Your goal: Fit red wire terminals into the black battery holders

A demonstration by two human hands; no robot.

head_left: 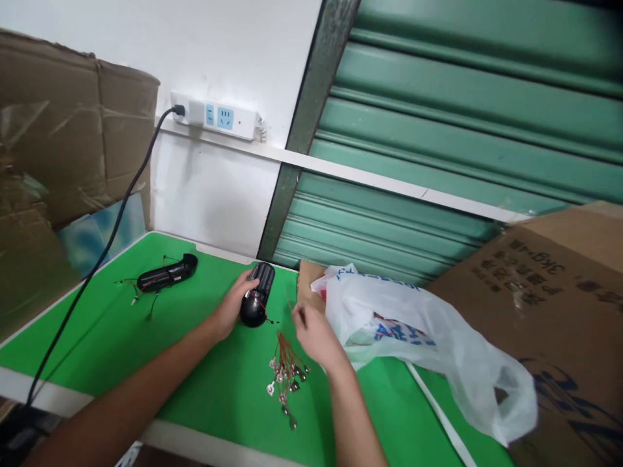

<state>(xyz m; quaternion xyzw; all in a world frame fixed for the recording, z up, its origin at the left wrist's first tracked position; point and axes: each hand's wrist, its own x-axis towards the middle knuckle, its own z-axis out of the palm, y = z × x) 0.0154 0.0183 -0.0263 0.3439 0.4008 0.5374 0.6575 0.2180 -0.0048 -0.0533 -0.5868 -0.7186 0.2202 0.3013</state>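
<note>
My left hand point(233, 305) is closed around the side of a black plastic housing point(263, 279), which has a ribbed upper part, a rounded lower end and thin red and black wires. The thumb rests on its top face. Just right of it, my right hand point(311, 327) is closed in a pinch; a thin sliver juts up from the fingertips, too small to name. Below both hands lies a bunch of red wires point(287, 353) with small round metal pieces on their ends. A second black housing point(165, 275) with loose wires lies to the left.
A white plastic bag point(389, 318) sits at the right of the green tabletop point(209, 395), beside a large cardboard box point(559, 285). More cardboard point(53, 117) stands on the left. A black cable point(117, 220) runs down from the power strip point(219, 117) across the table.
</note>
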